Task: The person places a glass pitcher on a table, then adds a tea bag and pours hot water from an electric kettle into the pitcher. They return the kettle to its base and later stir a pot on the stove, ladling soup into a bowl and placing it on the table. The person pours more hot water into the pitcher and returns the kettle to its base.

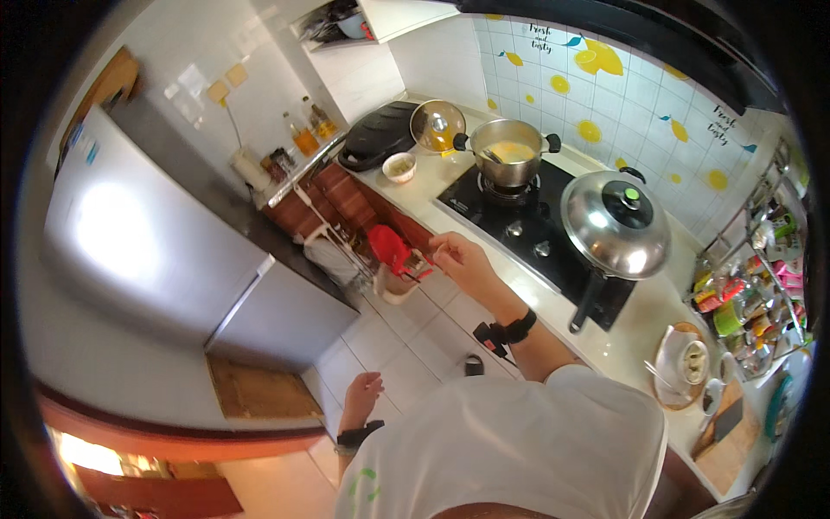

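My right hand [463, 263] is raised over the floor beside the counter's front edge, its fingers bent towards the thumb. Whether something small is pinched there is unclear. Below it, in the picture, a red plastic bag [387, 246] lies at a pale waste bin [394, 289]. My left hand [361, 397] hangs low over the tiled floor, fingers loosely bent and apart, with nothing seen in it. Nearest to the right hand on the counter is the black gas hob [493, 224]. A steel pot [509, 170] with yellowish liquid and a utensil stands on its far burner.
A lidded wok [616, 224] covers the other burner, its handle [585, 305] jutting over the hob's front. A small bowl [399, 168], a glass lid [438, 126] and a black appliance [381, 133] stand behind. A cutting board [729, 434] lies right; a fridge [149, 240] stands left.
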{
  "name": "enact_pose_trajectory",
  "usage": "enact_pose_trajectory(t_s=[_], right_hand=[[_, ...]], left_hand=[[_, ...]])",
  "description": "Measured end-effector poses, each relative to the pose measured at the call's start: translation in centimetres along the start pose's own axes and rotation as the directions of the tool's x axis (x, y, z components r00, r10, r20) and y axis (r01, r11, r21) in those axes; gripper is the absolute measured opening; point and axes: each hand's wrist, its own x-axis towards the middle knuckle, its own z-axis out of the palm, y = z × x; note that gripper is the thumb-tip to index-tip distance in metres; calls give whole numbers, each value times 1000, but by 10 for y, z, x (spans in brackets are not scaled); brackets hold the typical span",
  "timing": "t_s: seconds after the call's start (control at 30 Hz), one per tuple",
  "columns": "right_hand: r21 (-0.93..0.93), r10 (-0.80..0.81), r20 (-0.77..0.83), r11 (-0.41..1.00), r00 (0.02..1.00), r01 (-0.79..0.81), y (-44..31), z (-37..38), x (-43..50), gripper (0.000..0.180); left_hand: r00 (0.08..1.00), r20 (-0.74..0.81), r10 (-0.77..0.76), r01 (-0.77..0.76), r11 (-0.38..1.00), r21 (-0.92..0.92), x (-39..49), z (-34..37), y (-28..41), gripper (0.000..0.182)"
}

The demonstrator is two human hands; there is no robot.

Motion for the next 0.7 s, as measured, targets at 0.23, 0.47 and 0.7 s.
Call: enact_pose_trajectory(t_s=[0.23,0.47,0.7], right_hand=[[-651,-471,-311,739,825,176,16,-35,121,22],[-685,-274,-632,634,724,-358,35,-115,175,46],[609,596,-588,771,547,-185,58,-130,197,30]], left_hand=[[982,-95,-163,141,969,-205,102,-57,22,26],[982,186,-44,79,980,-182,251,-60,57,27],[864,477,161,-71,977,-201,432,-38,122,24]])
